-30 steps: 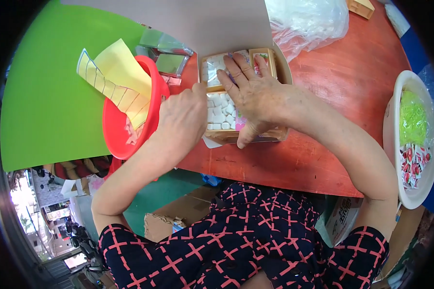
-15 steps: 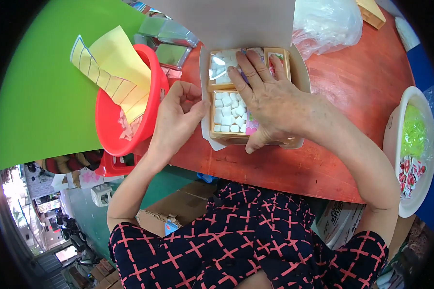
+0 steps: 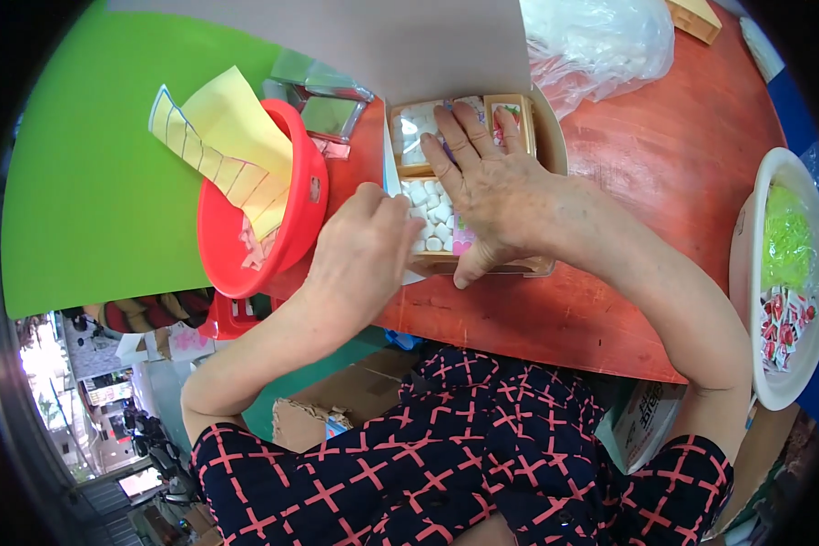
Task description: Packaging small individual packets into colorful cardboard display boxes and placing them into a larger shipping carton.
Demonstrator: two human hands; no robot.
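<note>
An open white cardboard box (image 3: pixel 548 141) stands on the red table, its lid (image 3: pixel 409 45) raised at the far side. Inside are clear-topped tan trays, one near tray of white marshmallows (image 3: pixel 432 214) and another white-filled tray (image 3: pixel 415 127) behind it. A smaller tray (image 3: pixel 506 111) with a strawberry picture sits at far right. My right hand (image 3: pixel 500 187) lies spread flat over the trays, its thumb at the near edge. My left hand (image 3: pixel 359 255) is closed at the box's left edge, fingertips bent inward; what they pinch is hidden.
At left, a red basket (image 3: pixel 211 232) holds pink slips and yellow card (image 3: pixel 246 118) beside a green board (image 3: pixel 73 191). Clear plastic boxes (image 3: pixel 332 116) stand behind. A plastic bag (image 3: pixel 601 45) lies at far right; a white basin (image 3: pixel 743 264) holds green shreds and small red-white packets.
My left hand has moved right and turned over, now covering the box's left edge. The right hand keeps its spread place on the trays. The whole view has shifted slightly.
</note>
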